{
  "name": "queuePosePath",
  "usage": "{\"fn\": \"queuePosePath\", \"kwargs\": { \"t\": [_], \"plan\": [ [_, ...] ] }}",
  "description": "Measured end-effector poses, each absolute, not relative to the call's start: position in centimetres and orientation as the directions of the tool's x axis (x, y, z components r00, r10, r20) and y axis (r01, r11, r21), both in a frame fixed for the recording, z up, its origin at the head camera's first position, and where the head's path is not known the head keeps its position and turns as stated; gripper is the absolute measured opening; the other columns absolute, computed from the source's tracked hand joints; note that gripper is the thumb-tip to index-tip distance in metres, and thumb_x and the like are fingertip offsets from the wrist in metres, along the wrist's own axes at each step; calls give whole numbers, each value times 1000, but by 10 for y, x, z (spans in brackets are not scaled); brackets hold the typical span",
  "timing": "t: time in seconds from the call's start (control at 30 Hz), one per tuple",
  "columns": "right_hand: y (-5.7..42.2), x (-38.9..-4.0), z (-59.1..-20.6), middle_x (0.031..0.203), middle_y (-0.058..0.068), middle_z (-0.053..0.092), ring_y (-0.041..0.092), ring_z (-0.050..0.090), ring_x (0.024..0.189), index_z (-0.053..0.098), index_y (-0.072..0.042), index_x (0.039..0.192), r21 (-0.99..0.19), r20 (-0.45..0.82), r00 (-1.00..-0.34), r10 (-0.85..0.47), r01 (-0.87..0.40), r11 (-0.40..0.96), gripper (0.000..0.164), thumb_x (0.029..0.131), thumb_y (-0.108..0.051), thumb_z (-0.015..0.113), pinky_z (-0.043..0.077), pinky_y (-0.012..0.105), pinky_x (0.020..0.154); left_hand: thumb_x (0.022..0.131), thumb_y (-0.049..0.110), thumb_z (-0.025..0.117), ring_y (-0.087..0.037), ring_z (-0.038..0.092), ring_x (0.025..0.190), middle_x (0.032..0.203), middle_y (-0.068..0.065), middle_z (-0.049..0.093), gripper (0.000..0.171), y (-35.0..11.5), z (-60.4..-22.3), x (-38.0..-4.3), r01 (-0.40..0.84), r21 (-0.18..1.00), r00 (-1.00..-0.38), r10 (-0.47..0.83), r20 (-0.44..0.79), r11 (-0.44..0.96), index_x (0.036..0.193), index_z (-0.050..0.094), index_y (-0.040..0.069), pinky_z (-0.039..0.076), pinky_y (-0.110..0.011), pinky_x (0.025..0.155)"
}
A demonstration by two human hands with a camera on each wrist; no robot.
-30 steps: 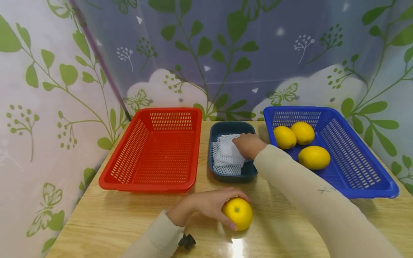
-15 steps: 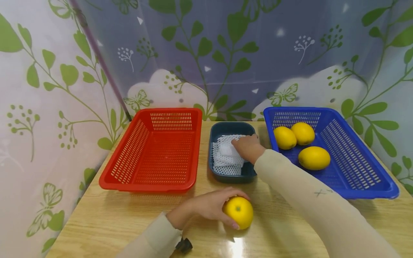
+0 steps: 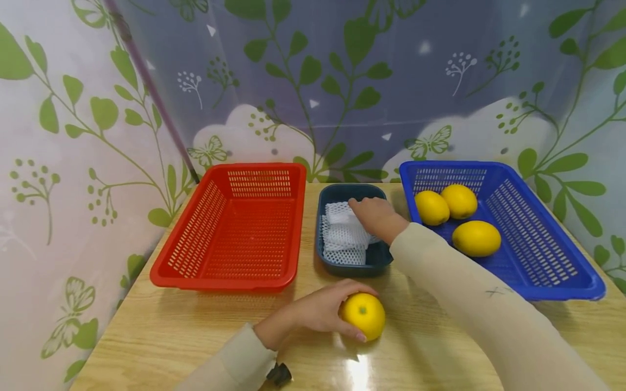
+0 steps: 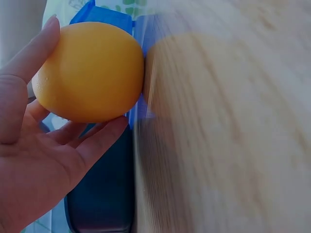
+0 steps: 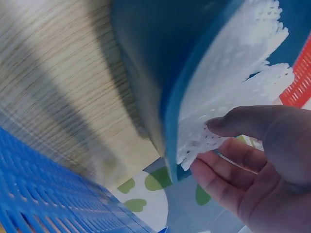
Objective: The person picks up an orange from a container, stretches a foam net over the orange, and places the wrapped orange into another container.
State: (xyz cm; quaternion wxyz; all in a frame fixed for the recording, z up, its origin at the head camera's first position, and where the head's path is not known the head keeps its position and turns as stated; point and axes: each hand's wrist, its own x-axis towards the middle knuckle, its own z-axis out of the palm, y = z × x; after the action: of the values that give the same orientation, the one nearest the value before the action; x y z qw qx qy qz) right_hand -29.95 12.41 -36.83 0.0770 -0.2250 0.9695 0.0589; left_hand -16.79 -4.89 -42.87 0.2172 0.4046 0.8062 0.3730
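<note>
In the head view my left hand (image 3: 320, 309) holds a round yellow fruit (image 3: 363, 316) at the front of the wooden table, its green stem mark facing up. The left wrist view shows the thumb on one side of the fruit (image 4: 92, 73) and fingers under the other. My right hand (image 3: 379, 217) is inside a dark teal bin (image 3: 349, 270), over a pile of white foam fruit nets (image 3: 344, 236). Seen from the right wrist, thumb and fingers pinch the edge of a foam net (image 5: 204, 136) near the bin's rim.
A red basket (image 3: 225, 284) stands to the left of the bin, with no fruit in it. At the right, a blue basket (image 3: 528, 260) holds three yellow fruits (image 3: 476, 239). A small black object (image 3: 279, 374) is by the left sleeve. Patterned cloth hangs behind.
My right hand has shifted slightly within the bin, and the upper foam net has been pulled up a little. The left hand has raised or shifted the fruit slightly away from me.
</note>
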Motion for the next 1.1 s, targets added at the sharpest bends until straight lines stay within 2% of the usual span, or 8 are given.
{"fn": "queuePosePath", "kwargs": {
  "t": [0.23, 0.4, 0.57, 0.73, 0.9, 1.1],
  "plan": [
    [128, -298, -353, 107, 19, 66, 36, 63, 99, 61, 1, 113, 60, -138, -885, -444, -455, 888, 21, 93, -1, 60, 52, 51, 88, 76, 31, 84, -4, 46, 111, 128, 6, 53, 71, -48, -429, -167, 479, 779, -592, 804, -52, 403, 137, 49, 22, 40, -25, 99],
    [133, -296, -336, 102, 17, 66, 34, 61, 95, 62, 1, 113, -41, -143, -870, -472, -471, 881, 23, 90, 3, 62, 51, 47, 88, 77, 33, 84, -5, 46, 113, 130, 5, 53, 71, -48, -430, -166, 501, 762, -596, 802, -39, 410, 138, 49, 21, 40, -26, 99],
    [138, -288, -316, 106, 16, 66, 29, 59, 88, 62, 1, 116, -175, -101, -873, -477, -457, 872, 27, 89, 3, 61, 52, 43, 83, 76, 34, 84, -6, 46, 114, 130, 3, 53, 72, -47, -433, -163, 508, 753, -624, 781, -12, 418, 138, 50, 19, 40, -26, 99],
    [147, -272, -306, 99, 13, 65, 26, 57, 80, 62, 0, 112, -276, 2, -855, -519, -499, 821, 24, 88, 0, 63, 52, 41, 77, 75, 35, 85, -8, 47, 117, 131, 4, 54, 72, -44, -435, -159, 517, 739, -659, 751, 22, 432, 136, 51, 19, 40, -29, 100],
    [159, -252, -312, 89, 8, 65, 21, 57, 76, 63, -1, 108, -341, 150, -811, -566, -580, 740, 21, 87, -2, 67, 53, 39, 74, 75, 36, 84, -9, 46, 119, 132, 4, 54, 73, -44, -436, -155, 501, 743, -674, 738, 13, 444, 137, 51, 20, 39, -30, 102],
    [172, -225, -324, 89, 5, 67, 17, 59, 76, 63, -3, 107, -432, 264, -791, -552, -608, 666, 21, 87, -4, 70, 55, 35, 72, 76, 39, 83, -8, 48, 115, 131, 4, 52, 73, -44, -436, -155, 499, 745, -672, 740, 9, 444, 138, 49, 21, 42, -29, 99]
  ]
}}
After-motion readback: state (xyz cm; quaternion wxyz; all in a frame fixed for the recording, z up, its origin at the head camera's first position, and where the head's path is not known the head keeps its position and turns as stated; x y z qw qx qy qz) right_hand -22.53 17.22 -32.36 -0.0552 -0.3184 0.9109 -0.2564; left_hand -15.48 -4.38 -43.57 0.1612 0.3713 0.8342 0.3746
